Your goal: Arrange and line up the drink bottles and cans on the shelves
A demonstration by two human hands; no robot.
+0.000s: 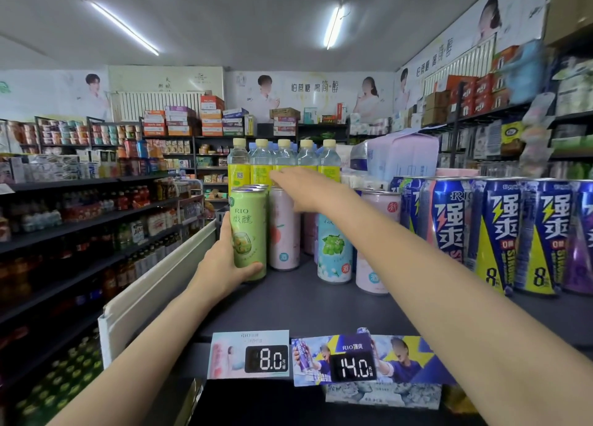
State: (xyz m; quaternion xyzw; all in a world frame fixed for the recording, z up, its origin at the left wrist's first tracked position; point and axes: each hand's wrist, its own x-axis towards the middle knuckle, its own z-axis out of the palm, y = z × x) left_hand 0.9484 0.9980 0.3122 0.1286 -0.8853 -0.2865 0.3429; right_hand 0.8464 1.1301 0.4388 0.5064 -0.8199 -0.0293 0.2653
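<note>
A tall green can [248,233] stands at the left front of the dark top shelf [305,303]. My left hand [224,265] grips it from the left, thumb under its base edge. My right hand [301,189] reaches over the cans with fingers stretched out, its fingertips at the yellow-labelled bottles [282,162] lined up at the back. A pink can [284,230] stands right of the green one. A white-and-blue grape can [334,249] and another pink can [373,258] stand further right, partly behind my right forearm.
Blue and yellow tall cans [500,233] fill the shelf's right side. Price tags 8.0 [250,355] and 14.0 [353,361] hang on the front edge. A white panel [154,287] borders the shelf's left side. An aisle with stocked shelves [80,220] lies to the left.
</note>
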